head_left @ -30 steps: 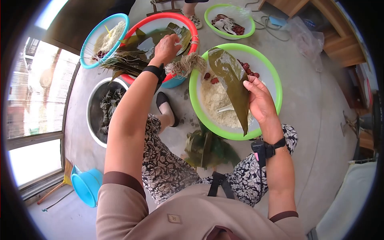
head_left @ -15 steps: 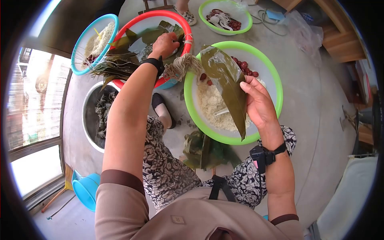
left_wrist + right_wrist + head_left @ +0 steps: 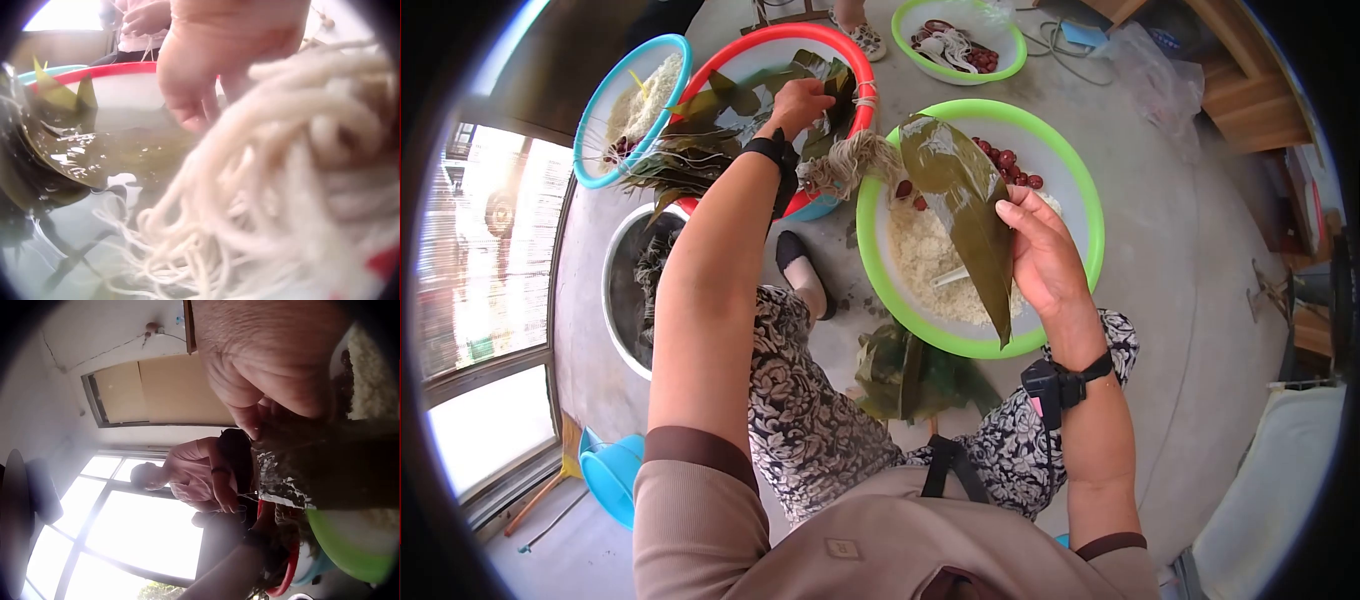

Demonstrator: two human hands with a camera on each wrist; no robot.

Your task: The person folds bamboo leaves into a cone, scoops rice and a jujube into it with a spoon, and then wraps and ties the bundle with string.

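My right hand (image 3: 1048,250) pinches a broad, wet green-brown leaf (image 3: 962,205) between thumb and fingers. The leaf hangs over a lime-rimmed basin (image 3: 1090,190) of white rice (image 3: 922,255), a white spoon (image 3: 949,277) and red dates (image 3: 1006,160). My left hand (image 3: 800,107) reaches down into a red-rimmed basin (image 3: 840,42) of leaves soaking in water (image 3: 125,156). Its fingers point downward at the water in the left wrist view; I cannot tell if they grip a leaf. A bundle of pale string (image 3: 850,163) hangs on that basin's rim, close to the left wrist.
Dark tied bundles fill a metal pot (image 3: 610,290) at left. A blue-rimmed basin (image 3: 583,135) holds more rice. Leaves (image 3: 920,375) lie between my knees. Another green basin (image 3: 905,62) stands at the back. Across from me sits another person (image 3: 200,469), hands on string.
The head view has shifted slightly, moving the basins left in it. My left hand stays over the red-rimmed basin, its fingers now reaching more to the right. The right hand keeps its leaf.
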